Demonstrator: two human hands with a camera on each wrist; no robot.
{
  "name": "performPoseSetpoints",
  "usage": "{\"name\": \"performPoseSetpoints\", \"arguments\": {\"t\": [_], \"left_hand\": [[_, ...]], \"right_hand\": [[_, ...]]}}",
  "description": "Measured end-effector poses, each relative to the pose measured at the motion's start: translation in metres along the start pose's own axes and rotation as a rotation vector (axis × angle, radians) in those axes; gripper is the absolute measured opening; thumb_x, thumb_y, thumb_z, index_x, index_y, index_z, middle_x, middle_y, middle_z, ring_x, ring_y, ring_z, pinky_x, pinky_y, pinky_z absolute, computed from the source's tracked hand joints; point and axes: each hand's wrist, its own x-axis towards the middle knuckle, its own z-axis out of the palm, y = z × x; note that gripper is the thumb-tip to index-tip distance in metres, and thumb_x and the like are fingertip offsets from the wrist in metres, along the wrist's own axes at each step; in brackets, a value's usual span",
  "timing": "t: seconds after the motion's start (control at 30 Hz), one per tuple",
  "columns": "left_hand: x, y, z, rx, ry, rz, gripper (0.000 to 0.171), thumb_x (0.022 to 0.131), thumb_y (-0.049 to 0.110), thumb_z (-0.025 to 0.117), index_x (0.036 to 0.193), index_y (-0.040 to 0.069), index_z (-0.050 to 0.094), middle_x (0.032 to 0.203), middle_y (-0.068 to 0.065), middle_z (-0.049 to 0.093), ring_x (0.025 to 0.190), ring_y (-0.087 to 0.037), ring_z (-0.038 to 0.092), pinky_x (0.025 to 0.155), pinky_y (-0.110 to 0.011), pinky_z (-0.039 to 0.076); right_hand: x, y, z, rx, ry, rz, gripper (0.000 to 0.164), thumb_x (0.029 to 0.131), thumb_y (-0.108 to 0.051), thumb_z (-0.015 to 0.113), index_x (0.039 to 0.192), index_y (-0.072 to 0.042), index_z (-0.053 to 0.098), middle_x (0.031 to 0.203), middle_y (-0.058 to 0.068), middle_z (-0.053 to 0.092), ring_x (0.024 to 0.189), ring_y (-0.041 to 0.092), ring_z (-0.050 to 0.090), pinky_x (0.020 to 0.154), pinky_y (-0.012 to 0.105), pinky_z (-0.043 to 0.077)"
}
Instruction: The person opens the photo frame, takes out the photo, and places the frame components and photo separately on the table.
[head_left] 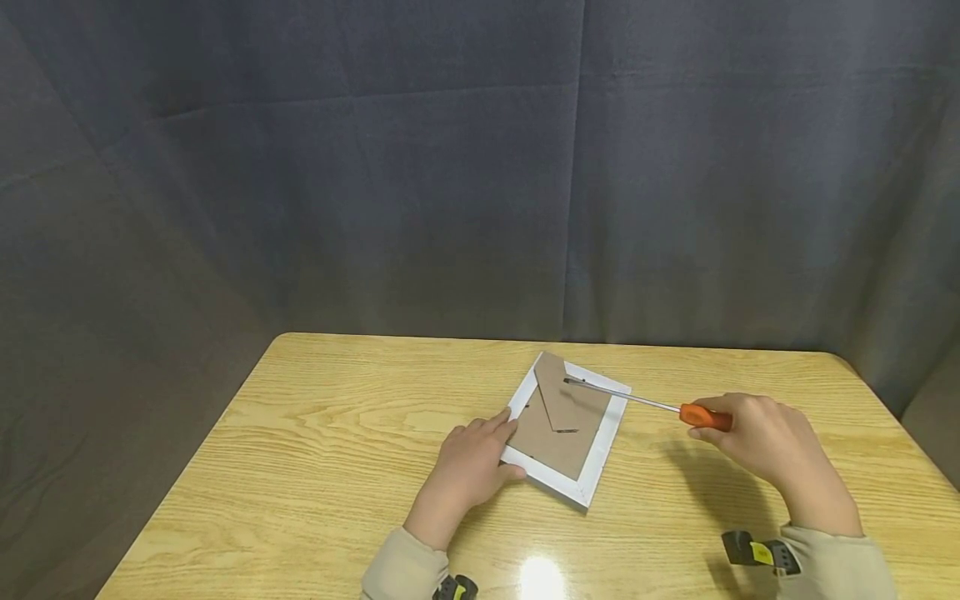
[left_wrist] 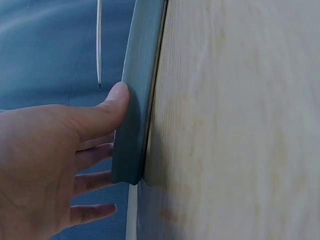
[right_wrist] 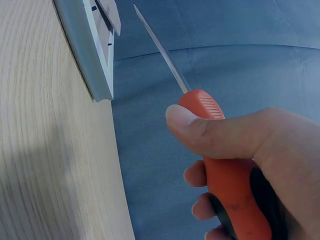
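A white picture frame lies back side up on the wooden table, its brown backboard and stand flap showing. My left hand holds the frame at its near left corner, thumb against the near edge and fingertips at the left side. In the left wrist view, the thumb presses the frame's side. My right hand grips a screwdriver by its orange and black handle. The long metal shaft points left, and its flat tip hovers above the flap, apparently without touching it.
The light wooden table extends to both sides of the frame. Dark grey curtains hang behind the table and at its sides. Black straps with camera units sit on both wrists.
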Motion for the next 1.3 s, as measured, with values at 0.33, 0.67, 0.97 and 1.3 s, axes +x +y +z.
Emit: {"name": "performPoseSetpoints", "arguments": {"t": [0.33, 0.67, 0.97, 1.3], "left_hand": [[-0.002, 0.01, 0.0, 0.075, -0.008, -0.045, 0.07, 0.083, 0.05, 0.072, 0.139, 0.012, 0.058, 0.149, -0.006, 0.049, 0.128, -0.028, 0.052, 0.103, -0.053, 0.04], [-0.006, 0.033, 0.0, 0.236, 0.024, -0.038, 0.072, 0.08, 0.058, 0.072, 0.132, 0.008, 0.062, 0.14, -0.009, 0.056, 0.124, -0.028, 0.055, 0.102, -0.054, 0.043], [-0.01, 0.052, 0.0, 0.358, 0.0, -0.082, 0.078, 0.08, 0.065, 0.065, 0.129, 0.004, 0.064, 0.135, -0.011, 0.06, 0.121, -0.029, 0.056, 0.104, -0.052, 0.042], [-0.009, 0.061, 0.0, 0.436, 0.001, -0.146, 0.079, 0.08, 0.069, 0.063, 0.124, 0.004, 0.067, 0.123, -0.012, 0.064, 0.111, -0.026, 0.059, 0.098, -0.047, 0.043]], "right_hand": [[0.001, 0.0, 0.0, -0.013, 0.006, -0.013, 0.033, 0.076, -0.029, 0.086, 0.105, -0.016, 0.078, 0.09, 0.005, 0.073, 0.065, 0.015, 0.054, 0.052, 0.037, 0.043], [0.001, 0.0, 0.0, -0.017, 0.009, -0.014, 0.034, 0.076, -0.029, 0.086, 0.106, -0.016, 0.078, 0.09, 0.005, 0.072, 0.063, 0.015, 0.053, 0.05, 0.035, 0.04], [0.001, 0.0, 0.0, -0.014, 0.016, -0.019, 0.033, 0.076, -0.027, 0.086, 0.105, -0.015, 0.078, 0.088, 0.003, 0.072, 0.062, 0.014, 0.052, 0.049, 0.034, 0.04], [0.001, 0.0, 0.001, -0.012, 0.019, -0.014, 0.031, 0.076, -0.028, 0.086, 0.104, -0.016, 0.078, 0.088, 0.002, 0.072, 0.063, 0.014, 0.054, 0.051, 0.037, 0.042]]}}
